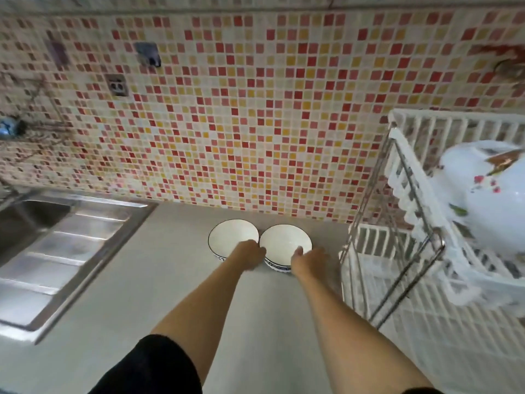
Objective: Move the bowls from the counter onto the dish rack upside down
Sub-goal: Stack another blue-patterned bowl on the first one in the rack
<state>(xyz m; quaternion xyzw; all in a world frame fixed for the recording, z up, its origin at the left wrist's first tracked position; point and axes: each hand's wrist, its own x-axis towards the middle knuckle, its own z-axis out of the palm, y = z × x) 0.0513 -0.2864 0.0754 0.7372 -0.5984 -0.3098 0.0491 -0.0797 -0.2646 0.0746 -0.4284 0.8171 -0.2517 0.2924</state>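
Two white bowls sit touching on the grey surface (176, 280) at centre frame. The left hand (250, 255) grips the left bowl (231, 237) at its near rim; the right hand (314, 258) clasps the right bowl (284, 241), fingers (298, 249) over its edge.

Two round white ceramic bowls (233, 237) (285, 242) carry dark rims and blue-patterned outer bands. The smooth tabletop (176, 280) is pale grey. The mosaic-tiled wall (241, 109) mixes red, pink, yellow and cream squares. The white dish rack (426, 280) holds white flower-printed crockery (488, 200).

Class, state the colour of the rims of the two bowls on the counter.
Dark blue rims on white bowls, clearest in the head view.
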